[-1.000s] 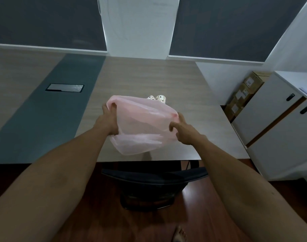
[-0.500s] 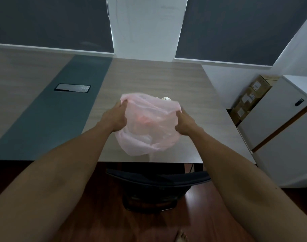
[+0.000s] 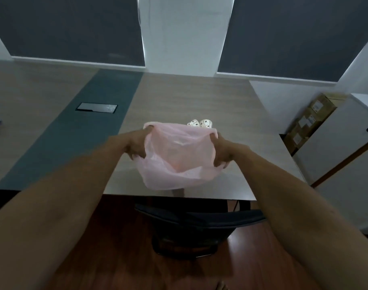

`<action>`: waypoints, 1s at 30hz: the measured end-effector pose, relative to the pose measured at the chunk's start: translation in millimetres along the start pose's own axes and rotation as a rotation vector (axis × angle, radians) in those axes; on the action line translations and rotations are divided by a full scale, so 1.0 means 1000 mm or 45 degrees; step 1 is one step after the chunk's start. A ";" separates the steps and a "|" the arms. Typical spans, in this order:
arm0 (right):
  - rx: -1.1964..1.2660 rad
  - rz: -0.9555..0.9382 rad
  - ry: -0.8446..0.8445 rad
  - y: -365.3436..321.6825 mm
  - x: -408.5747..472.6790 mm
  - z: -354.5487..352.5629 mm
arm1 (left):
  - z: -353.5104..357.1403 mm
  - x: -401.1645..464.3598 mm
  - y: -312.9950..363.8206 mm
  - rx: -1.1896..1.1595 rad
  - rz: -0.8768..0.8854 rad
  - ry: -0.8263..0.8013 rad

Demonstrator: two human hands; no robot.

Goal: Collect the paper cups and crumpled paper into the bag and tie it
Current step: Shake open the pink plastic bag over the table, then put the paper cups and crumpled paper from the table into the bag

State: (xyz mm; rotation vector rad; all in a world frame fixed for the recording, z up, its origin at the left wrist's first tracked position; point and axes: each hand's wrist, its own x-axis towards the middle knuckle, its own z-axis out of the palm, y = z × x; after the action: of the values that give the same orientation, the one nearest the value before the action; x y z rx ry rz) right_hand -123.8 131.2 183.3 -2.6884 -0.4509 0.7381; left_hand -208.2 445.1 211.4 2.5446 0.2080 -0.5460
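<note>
- Left hand (image 3: 137,145) and right hand (image 3: 221,151) hold the pink bag (image 3: 176,158) open above the table's (image 3: 189,97) near edge, fingers curled round its rim.
- Two cups (image 3: 199,123) stand just beyond the bag.

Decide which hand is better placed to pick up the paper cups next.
Right, probably. The right hand grips the pink bag nearer the paper cups behind its rim; the left hand is farther away.

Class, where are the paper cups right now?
The cups stand on the table, centre of the head view, just behind the bag the hands hold open.
</note>
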 end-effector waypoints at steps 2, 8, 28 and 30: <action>-0.027 -0.052 0.097 -0.006 0.002 -0.008 | -0.009 0.000 -0.007 0.056 0.042 0.132; -0.021 -0.141 0.200 -0.026 0.014 -0.003 | -0.016 -0.007 -0.019 0.306 0.079 0.316; 0.271 -0.448 0.258 -0.130 0.101 0.081 | -0.005 -0.016 -0.112 0.059 -0.201 1.128; 0.365 -0.435 0.236 -0.131 0.116 0.086 | 0.002 -0.005 -0.120 0.025 -0.215 1.116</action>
State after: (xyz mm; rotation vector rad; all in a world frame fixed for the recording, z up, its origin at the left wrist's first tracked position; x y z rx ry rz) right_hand -103.0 311.7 112.6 -2.3035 -0.6774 0.4155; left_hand -243.9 545.6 156.3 2.6300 0.7227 0.5502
